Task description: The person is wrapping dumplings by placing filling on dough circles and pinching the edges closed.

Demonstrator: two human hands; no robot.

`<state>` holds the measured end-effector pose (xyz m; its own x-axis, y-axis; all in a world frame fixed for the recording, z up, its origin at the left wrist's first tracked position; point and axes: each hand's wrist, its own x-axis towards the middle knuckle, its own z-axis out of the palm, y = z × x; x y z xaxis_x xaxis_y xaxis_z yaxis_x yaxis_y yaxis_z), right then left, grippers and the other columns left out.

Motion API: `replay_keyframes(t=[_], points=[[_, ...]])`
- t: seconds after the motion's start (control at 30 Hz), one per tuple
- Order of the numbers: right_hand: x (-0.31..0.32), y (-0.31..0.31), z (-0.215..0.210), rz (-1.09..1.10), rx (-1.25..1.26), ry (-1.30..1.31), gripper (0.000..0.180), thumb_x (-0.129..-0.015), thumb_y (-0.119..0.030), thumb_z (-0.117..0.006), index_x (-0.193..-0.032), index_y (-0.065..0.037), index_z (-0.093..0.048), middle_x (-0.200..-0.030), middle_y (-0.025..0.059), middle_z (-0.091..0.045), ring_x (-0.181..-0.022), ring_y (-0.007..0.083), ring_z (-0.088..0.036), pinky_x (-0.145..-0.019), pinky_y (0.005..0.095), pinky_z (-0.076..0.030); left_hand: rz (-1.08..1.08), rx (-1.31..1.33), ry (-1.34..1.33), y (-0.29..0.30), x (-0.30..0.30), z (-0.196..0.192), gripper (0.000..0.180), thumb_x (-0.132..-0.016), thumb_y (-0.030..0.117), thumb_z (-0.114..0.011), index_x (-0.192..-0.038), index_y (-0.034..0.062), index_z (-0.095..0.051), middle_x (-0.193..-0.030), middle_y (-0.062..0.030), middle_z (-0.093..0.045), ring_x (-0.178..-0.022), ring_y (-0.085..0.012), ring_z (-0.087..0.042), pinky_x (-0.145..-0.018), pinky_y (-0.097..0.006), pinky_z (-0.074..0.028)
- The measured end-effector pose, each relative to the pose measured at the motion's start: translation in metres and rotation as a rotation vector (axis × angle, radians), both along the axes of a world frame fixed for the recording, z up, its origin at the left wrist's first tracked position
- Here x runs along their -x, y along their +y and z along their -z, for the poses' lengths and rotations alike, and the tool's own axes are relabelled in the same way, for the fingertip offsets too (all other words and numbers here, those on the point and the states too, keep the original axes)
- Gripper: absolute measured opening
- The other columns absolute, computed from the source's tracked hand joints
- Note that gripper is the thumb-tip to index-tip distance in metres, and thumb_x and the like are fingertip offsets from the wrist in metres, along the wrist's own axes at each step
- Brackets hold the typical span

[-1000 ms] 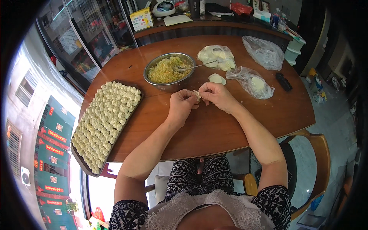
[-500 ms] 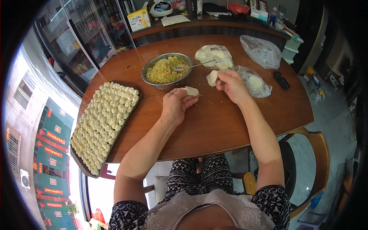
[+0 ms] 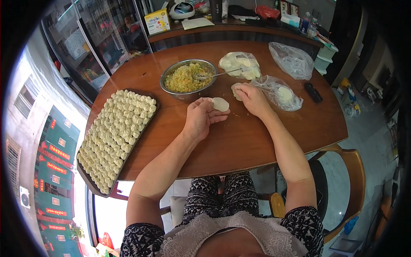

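Left hand: the left hand (image 3: 201,118) rested near the middle of the table (image 3: 239,141), palm up, fingers loosely curled under a round dough wrapper (image 3: 220,104) lying flat on the fingertips.
Right hand: the right hand (image 3: 252,96) lay just right of it, fingers bent down onto a small pile of wrappers (image 3: 235,90); whether they had pinched one I could not tell.
Wrapper: thin, soft and light, probably floury and easy to tear or stretch; best cradled from beneath or lifted by its rim, not squeezed.
Filling: a metal bowl (image 3: 188,79) of yellow filling stood toward the table's far edge, a spoon (image 3: 214,75) resting in it.
Tray: a dark tray (image 3: 85,175) packed with rows of folded dumplings (image 3: 115,132) sat along the left edge.
Bags: clear plastic bags (image 3: 282,92) with more dough lay toward the far right corner, beside a dark remote (image 3: 313,92).
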<state>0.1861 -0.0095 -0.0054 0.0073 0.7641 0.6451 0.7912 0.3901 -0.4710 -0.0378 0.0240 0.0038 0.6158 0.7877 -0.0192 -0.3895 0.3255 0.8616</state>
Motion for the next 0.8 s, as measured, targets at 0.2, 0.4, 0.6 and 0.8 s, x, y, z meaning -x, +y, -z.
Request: replay_keyframes(t=[0.2, 0.4, 0.6, 0.8], points=[[0.018, -0.005, -0.002, -0.34, 0.528, 0.586, 0.025, -0.099, -0.026, -0.06, -0.098, -0.003, -0.069, -0.081, -0.0008, -0.061, -0.074, 0.0069, -0.054, -0.064, 0.0245, -0.045, 0.027, -0.037, 0.035, 0.002, -0.001, 0.001, 0.016, -0.095, 0.01, -0.05, -0.105, 0.0001, -0.055, -0.103, -0.0198, -0.067, -0.09, -0.0334, -0.072, -0.077, -0.041, -0.061], [0.021, -0.006, -0.002, -0.334, 0.397, 0.541, 0.018, -0.096, -0.02, -0.064, -0.088, -0.005, -0.066, -0.072, -0.0059, -0.054, -0.066, 0.0039, -0.047, -0.057, 0.0223, -0.039, 0.033, -0.001, 0.092, -0.004, -0.002, -0.003, 0.02, -0.098, 0.013, -0.052, -0.11, -0.0023, -0.052, -0.103, -0.019, -0.066, -0.089, -0.0334, -0.071, -0.076, -0.041, -0.062], [0.026, -0.007, -0.002, -0.377, 0.408, 0.64, 0.018, -0.096, -0.02, -0.065, -0.087, -0.005, -0.065, -0.069, -0.0057, -0.054, -0.06, 0.003, -0.045, -0.052, 0.0218, -0.036, 0.025, -0.109, 0.152, -0.005, -0.005, 0.001, 0.02, -0.096, 0.004, -0.056, -0.113, -0.0068, -0.052, -0.103, -0.0186, -0.066, -0.089, -0.0297, -0.072, -0.078, -0.038, -0.062], [0.03, -0.009, -0.003, -0.391, 0.468, 0.643, 0.018, -0.096, -0.02, -0.066, -0.086, -0.005, -0.064, -0.068, -0.0046, -0.054, -0.057, 0.0034, -0.045, -0.049, 0.022, -0.035, -0.016, -0.135, 0.231, -0.005, -0.006, -0.001, 0.015, -0.095, 0.002, -0.058, -0.107, -0.0072, -0.056, -0.098, -0.0181, -0.067, -0.082, -0.0262, -0.072, -0.07, -0.034, -0.063]])
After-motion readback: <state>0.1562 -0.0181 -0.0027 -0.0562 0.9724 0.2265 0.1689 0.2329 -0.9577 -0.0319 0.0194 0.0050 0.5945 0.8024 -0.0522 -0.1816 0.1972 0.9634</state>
